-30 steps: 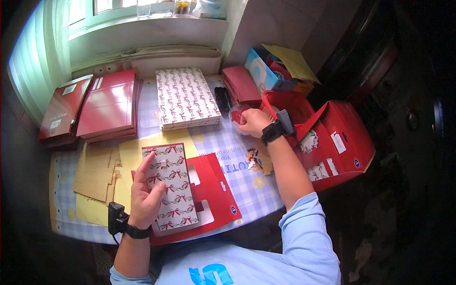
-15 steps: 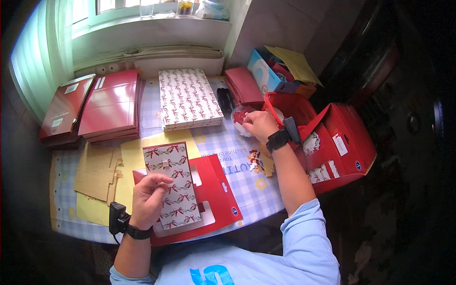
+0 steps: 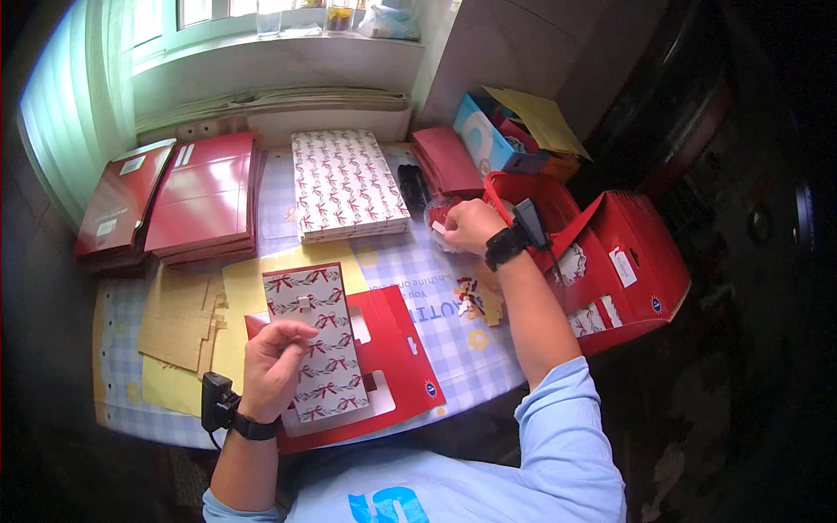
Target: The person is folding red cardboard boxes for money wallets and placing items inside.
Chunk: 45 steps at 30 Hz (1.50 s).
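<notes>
My left hand is at the left edge of a tall card with a wreath-and-bow pattern. Its fingers are curled and the thumb lies against the forefinger; what they hold, if anything, is hidden. A small white square piece sits near the card's upper part. Beneath the card lies a flat red cardboard sheet with white cutouts. My right hand is over a small clear round bowl with red bits in it. Its fingertips pinch a small white piece.
Behind are a stack of patterned cards and stacks of red folders. To the right stand a red basket, a blue box and red packs. Brown cardboard lies left; cut-out scraps lie near my right forearm.
My right hand has lifted and shifted slightly right over the bowl, and a small white piece now shows at its fingertips. My left hand and the card stay put.
</notes>
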Each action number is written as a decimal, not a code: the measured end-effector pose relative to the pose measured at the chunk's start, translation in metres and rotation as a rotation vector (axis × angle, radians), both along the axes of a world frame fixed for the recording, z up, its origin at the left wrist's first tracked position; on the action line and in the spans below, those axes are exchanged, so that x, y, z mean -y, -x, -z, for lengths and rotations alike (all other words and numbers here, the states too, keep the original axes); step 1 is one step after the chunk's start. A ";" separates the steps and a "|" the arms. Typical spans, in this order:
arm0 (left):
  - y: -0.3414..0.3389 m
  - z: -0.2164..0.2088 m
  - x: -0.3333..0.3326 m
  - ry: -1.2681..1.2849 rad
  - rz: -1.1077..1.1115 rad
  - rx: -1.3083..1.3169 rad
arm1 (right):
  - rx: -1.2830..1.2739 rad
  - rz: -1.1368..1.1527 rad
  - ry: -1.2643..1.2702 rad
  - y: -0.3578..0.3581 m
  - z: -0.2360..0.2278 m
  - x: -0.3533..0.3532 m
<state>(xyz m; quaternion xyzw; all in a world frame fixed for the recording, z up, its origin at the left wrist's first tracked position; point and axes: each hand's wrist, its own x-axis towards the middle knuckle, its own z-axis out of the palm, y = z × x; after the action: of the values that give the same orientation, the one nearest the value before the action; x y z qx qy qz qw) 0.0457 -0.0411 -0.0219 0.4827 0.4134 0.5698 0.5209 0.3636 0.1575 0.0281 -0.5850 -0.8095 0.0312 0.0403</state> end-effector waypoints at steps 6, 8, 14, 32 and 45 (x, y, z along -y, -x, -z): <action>-0.001 -0.003 0.001 0.001 0.017 -0.005 | -0.218 -0.068 -0.088 -0.008 -0.005 0.006; 0.000 -0.003 0.002 0.002 0.010 -0.020 | -0.292 -0.088 -0.081 -0.003 -0.013 0.018; -0.002 0.006 -0.001 -0.018 -0.028 -0.108 | -0.715 -0.103 0.025 0.012 -0.015 0.054; -0.025 -0.026 0.012 -0.143 -0.059 -0.424 | -1.147 -0.383 0.509 0.106 0.011 0.166; -0.024 -0.016 0.011 -0.125 0.009 -0.350 | -1.270 -0.317 0.798 0.097 0.020 0.163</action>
<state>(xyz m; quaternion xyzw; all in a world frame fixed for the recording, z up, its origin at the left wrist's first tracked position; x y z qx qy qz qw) 0.0693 -0.0523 -0.0056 0.6077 0.4593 0.4993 0.4128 0.2666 -0.0056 0.0084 -0.3019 -0.6326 0.6567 0.2783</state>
